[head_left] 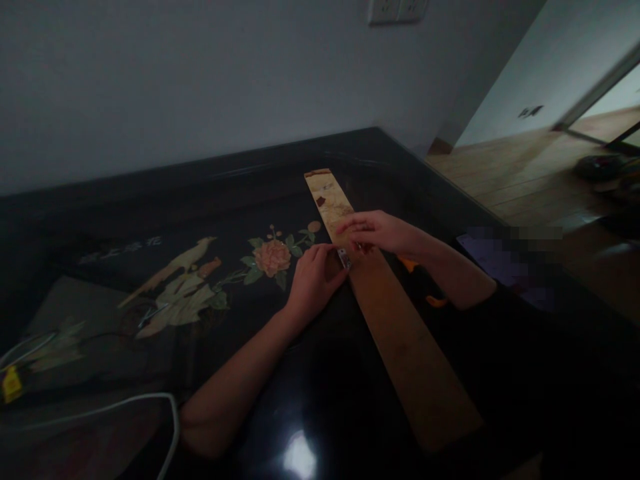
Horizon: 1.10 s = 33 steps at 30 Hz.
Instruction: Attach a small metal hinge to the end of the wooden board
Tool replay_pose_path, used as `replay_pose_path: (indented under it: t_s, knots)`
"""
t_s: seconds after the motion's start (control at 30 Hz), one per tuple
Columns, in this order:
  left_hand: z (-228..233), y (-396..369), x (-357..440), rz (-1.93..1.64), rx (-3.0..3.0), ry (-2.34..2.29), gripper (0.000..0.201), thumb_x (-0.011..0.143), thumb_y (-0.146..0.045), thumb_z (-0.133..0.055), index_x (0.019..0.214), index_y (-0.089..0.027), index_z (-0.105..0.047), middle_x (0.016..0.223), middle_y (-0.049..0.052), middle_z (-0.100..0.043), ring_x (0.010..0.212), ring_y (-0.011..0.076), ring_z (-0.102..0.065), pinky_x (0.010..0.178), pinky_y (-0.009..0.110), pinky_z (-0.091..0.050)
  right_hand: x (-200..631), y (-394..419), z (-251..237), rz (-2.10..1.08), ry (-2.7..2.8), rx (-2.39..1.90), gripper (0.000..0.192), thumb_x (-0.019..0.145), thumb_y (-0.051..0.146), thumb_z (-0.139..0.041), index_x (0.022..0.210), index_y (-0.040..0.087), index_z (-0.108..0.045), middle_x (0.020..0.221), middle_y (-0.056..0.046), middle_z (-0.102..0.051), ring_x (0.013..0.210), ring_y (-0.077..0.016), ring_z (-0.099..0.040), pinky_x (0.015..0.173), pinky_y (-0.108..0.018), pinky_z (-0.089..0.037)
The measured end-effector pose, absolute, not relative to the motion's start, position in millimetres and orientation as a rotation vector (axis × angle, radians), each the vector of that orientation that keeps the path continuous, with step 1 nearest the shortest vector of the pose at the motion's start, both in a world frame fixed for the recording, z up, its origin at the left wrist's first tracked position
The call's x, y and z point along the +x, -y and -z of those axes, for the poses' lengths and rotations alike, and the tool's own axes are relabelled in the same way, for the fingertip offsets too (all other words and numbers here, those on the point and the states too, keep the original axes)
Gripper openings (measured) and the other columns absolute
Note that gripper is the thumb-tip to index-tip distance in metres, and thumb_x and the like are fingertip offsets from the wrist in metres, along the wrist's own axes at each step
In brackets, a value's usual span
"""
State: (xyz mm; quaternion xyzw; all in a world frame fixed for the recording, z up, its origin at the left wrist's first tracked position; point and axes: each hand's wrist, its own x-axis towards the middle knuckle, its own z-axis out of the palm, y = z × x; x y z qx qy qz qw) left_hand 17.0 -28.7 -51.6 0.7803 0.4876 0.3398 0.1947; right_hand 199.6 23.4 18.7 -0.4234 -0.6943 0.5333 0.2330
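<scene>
A long wooden board (400, 340) lies slantwise across the dark glossy table. At its left edge, my left hand (315, 270) is closed with thumb and fingertips around a small metal bracket (345, 259) that has holes in it. Over the board, just right of the bracket, is my right hand (377, 233), its fingers curled and close together. A tiny shiny bit shows under its fingertips, too small to name. Dark marks and a brown patch show on the board's far part.
Right of the board lies an orange and black tool (433, 300), partly hidden by my right forearm. A white cable (145, 398) and a yellow item (11, 385) are at left. The tabletop (240, 177) bears a bird and flower picture. A wall socket (397, 10) is above.
</scene>
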Motion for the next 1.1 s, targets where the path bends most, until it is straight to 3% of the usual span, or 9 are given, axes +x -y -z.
replay_pose_path:
  t_s: [0.13, 0.37, 0.53, 0.67, 0.83, 1.1]
  knots:
    - [50.9, 28.5, 16.3, -0.958, 2.19, -1.348, 0.037, 0.079, -0.021, -0.067, 0.113, -0.02, -0.052, 0.114, 0.009, -0.059, 0.106, 0.0246, -0.055, 0.094, 0.043, -0.044, 203.2, -24.1, -18.7, -1.543, 2.02, -1.209, 0.023, 0.086, 0.023, -0.052, 0.104, 0.013, -0.062, 0.06, 0.005, -0.053, 0.051, -0.0073, -0.049, 0.051, -0.021, -0.04]
    - [49.8, 28.8, 16.0, -0.945, 2.198, -1.344, 0.036, 0.079, -0.021, -0.067, 0.113, -0.02, -0.054, 0.113, 0.009, -0.059, 0.106, 0.0247, -0.056, 0.094, 0.042, -0.044, 205.7, -25.6, -19.5, -1.468, 2.164, -1.212, 0.016, 0.082, 0.024, -0.054, 0.093, 0.014, -0.059, 0.071, 0.002, -0.055, 0.058, -0.0086, -0.049, 0.053, -0.021, -0.04]
    - [52.7, 27.4, 15.0, -0.967, 2.216, -1.325, 0.035, 0.081, -0.023, -0.066, 0.113, -0.019, -0.055, 0.113, 0.009, -0.06, 0.106, 0.0241, -0.056, 0.094, 0.041, -0.045, 200.3, -17.5, -19.6, -1.116, 2.539, -1.334, 0.025, 0.08, 0.038, -0.065, 0.087, 0.014, -0.06, 0.076, -0.002, -0.061, 0.067, -0.0122, -0.053, 0.058, -0.023, -0.037]
    - [53.5, 26.1, 13.7, -0.956, 2.232, -1.297, 0.036, 0.08, -0.021, -0.065, 0.114, -0.018, -0.054, 0.114, 0.01, -0.06, 0.108, 0.0242, -0.056, 0.094, 0.041, -0.045, 193.6, -9.8, -17.7, -0.745, 2.815, -1.466, 0.028, 0.088, 0.042, -0.054, 0.089, 0.016, -0.064, 0.084, -0.005, -0.067, 0.074, -0.0169, -0.058, 0.061, -0.026, -0.035]
    - [53.4, 26.3, 13.1, -0.943, 2.267, -1.279, 0.037, 0.081, -0.02, -0.063, 0.117, -0.018, -0.054, 0.117, 0.011, -0.059, 0.11, 0.024, -0.055, 0.097, 0.041, -0.044, 185.9, -1.4, -21.3, -0.566, 2.921, -1.464, 0.029, 0.094, 0.036, -0.044, 0.105, 0.018, -0.064, 0.104, -0.009, -0.069, 0.093, -0.0234, -0.063, 0.069, -0.029, -0.039]
    - [54.0, 27.4, 13.7, -0.923, 2.265, -1.321, 0.038, 0.08, -0.019, -0.062, 0.117, -0.015, -0.054, 0.119, 0.012, -0.058, 0.112, 0.0252, -0.054, 0.098, 0.042, -0.043, 179.6, 8.2, -22.1, -0.199, 2.956, -1.463, 0.025, 0.093, 0.031, -0.044, 0.1, 0.019, -0.065, 0.094, -0.009, -0.072, 0.085, -0.0265, -0.068, 0.061, -0.03, -0.038]
